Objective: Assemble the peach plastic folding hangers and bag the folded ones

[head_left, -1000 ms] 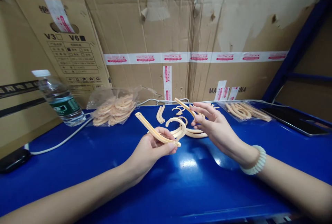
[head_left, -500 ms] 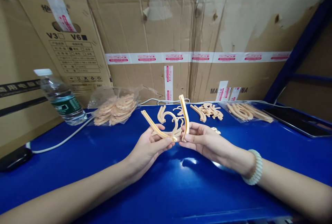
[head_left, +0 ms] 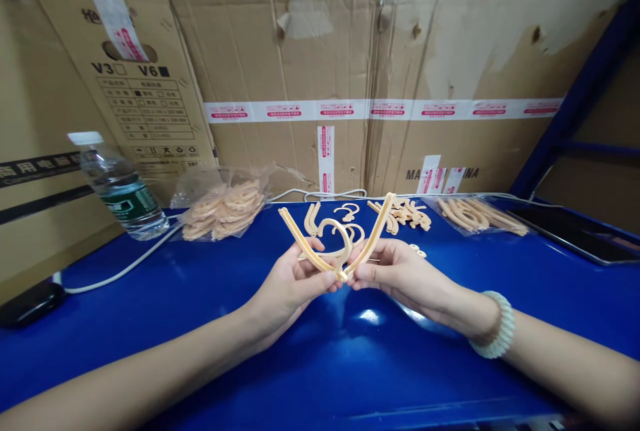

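My left hand [head_left: 299, 279] is closed on a beige plastic hanger arm [head_left: 304, 244] that slants up to the left. A curved hanger hook [head_left: 345, 238] rises from that arm's lower end. In my right hand [head_left: 395, 274], thumb and fingers pinch a second hanger arm [head_left: 376, 231], slanting up to the right. The lower ends of both arms meet at the foot of the hook; I cannot tell whether they are joined. Loose hooks [head_left: 349, 210] and arms [head_left: 312, 219] lie on the blue table behind my hands.
A clear bag of beige parts [head_left: 225, 211] and a water bottle [head_left: 125, 194] stand at the left. To the right are piled pieces [head_left: 413, 212], a bag of hanger arms [head_left: 480, 213] and a dark tablet [head_left: 575, 234]. Cardboard [head_left: 280, 151] walls the back; a white cable [head_left: 125, 278] crosses the left.
The right-hand arm has tilted from nearly upright to slanting right, and its lower end has come against the hook's foot. The hook has turned slightly with the left-hand arm.
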The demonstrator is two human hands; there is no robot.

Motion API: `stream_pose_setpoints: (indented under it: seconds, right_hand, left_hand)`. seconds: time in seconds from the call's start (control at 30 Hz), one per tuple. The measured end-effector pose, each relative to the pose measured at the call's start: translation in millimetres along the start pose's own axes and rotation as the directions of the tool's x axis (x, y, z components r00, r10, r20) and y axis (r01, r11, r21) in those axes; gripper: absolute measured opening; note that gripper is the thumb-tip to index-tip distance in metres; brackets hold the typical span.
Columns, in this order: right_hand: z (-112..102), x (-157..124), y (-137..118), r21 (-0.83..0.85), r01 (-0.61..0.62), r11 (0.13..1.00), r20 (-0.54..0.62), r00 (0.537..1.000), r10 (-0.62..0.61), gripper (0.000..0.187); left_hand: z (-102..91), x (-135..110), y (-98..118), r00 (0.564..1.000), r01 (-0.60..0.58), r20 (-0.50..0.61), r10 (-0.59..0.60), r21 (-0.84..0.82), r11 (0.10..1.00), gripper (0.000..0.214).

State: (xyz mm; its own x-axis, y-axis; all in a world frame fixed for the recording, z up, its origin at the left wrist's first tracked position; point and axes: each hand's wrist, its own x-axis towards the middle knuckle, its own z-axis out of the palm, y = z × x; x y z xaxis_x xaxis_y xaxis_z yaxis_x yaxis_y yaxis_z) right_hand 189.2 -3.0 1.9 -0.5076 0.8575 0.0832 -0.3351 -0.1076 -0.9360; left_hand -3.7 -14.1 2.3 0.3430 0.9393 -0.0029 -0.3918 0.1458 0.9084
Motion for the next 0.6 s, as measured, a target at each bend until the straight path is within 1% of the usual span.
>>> stream_pose_setpoints:
  seconds: [0.2,0.33,0.47,0.6]
  right_hand:
    - [-1.6,0.9,-0.7,-0.085,0.020,0.996,0.055,0.998,-0.016,0.025]
    - [-2.6,0.5,-1.6,-0.099,0.035,0.994,0.058,0.998,-0.030,0.023]
    - [-0.5,-0.5,-2.0,-0.135,0.062,0.989,0.022,0.998,-0.060,0.022]
    - [1.7,-0.5,0.1,-0.151,0.087,0.985,-0.023,0.996,-0.091,0.022]
  left_hand:
    - [0.8,-1.2,0.1,0.997,-0.024,0.078,0.020,0.043,0.999,0.053]
    - [3.0,-1.5,1.3,0.996,-0.030,0.090,0.026,0.044,0.999,0.049]
    - [1.4,-1.7,0.6,0.997,-0.050,0.069,0.044,0.085,0.995,0.045]
    - [-1.3,-2.8,-1.9,0.992,-0.118,0.053,0.111,0.163,0.980,0.041]
